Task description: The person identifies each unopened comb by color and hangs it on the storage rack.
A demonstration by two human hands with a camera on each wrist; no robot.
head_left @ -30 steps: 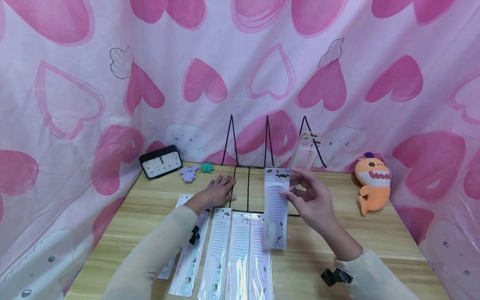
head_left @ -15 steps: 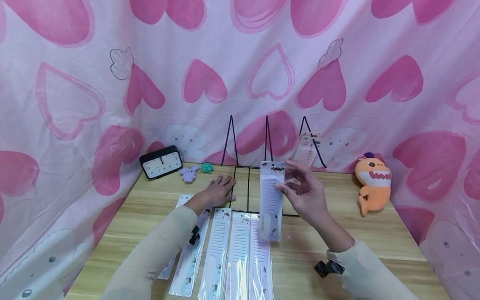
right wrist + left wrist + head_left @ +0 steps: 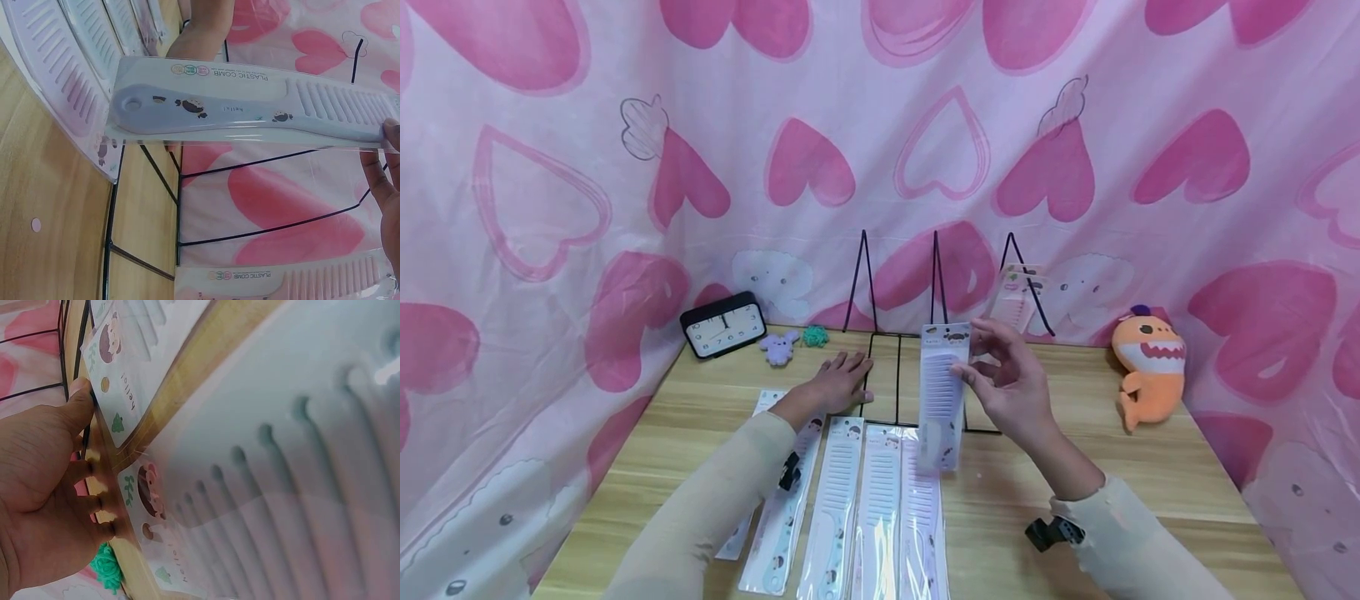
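My right hand (image 3: 1011, 379) pinches the right edge of a packaged lilac plastic comb (image 3: 942, 396), thumb in front. The comb hangs upright before the middle arm of a black wire rack (image 3: 898, 375). In the right wrist view the comb's handle (image 3: 212, 112) and printed figures face the camera. My left hand (image 3: 838, 383) rests with spread fingers at the rack base's left side, holding nothing. Close to it in the left wrist view lies a packaged comb (image 3: 250, 487). On the rack's right arm hang packaged pink combs (image 3: 1013, 307).
Several packaged combs (image 3: 831, 508) lie side by side on the wooden table (image 3: 1037, 533), below the rack. At the back left are a black-framed clock (image 3: 724, 327), a purple toy (image 3: 778, 348) and a green item (image 3: 815, 336). An orange shark plush (image 3: 1150, 367) sits at right.
My right hand has moved slightly left and up with the comb, then barely moved in the last half second. My left hand has stayed in place.
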